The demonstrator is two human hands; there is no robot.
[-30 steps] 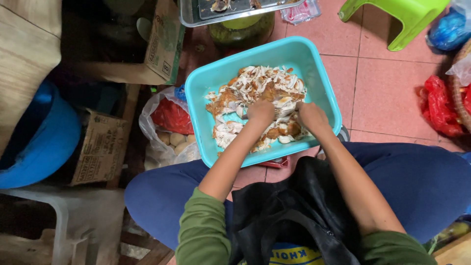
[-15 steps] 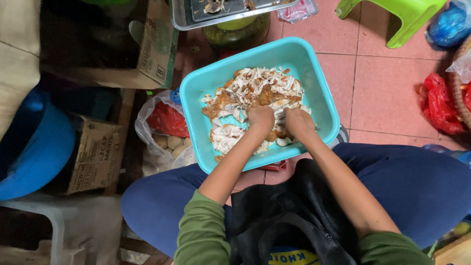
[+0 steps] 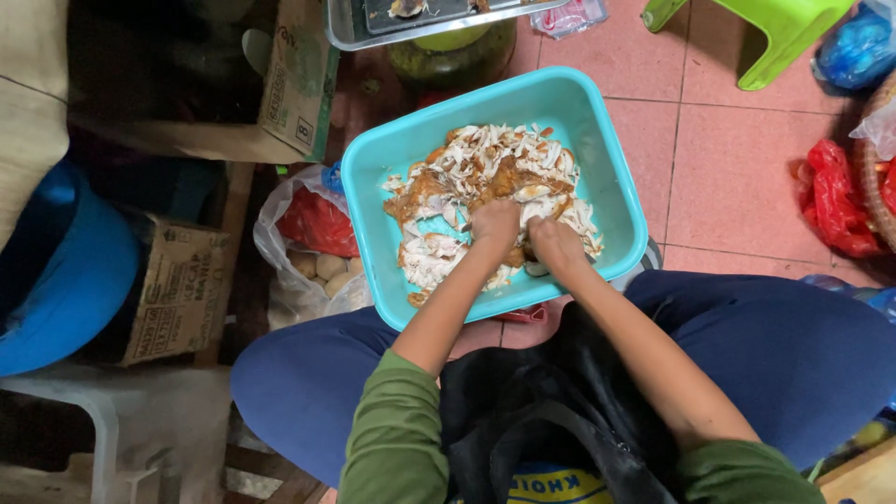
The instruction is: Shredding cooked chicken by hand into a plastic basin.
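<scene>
Both my hands deep in shredded chicken (image 3: 485,173).
Left hand (image 3: 495,224) and right hand (image 3: 557,245), each closed on meat, work the teal tub (image 3: 611,187) at twelve o'clock from my knees.

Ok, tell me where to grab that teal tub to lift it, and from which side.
Grip the teal tub by its rolled rim on the two long sides, one hand each, coming from outside. The left hand and right hand fill the near end, and the shredded meat covers the floor, so the walls are the free grip.
</scene>
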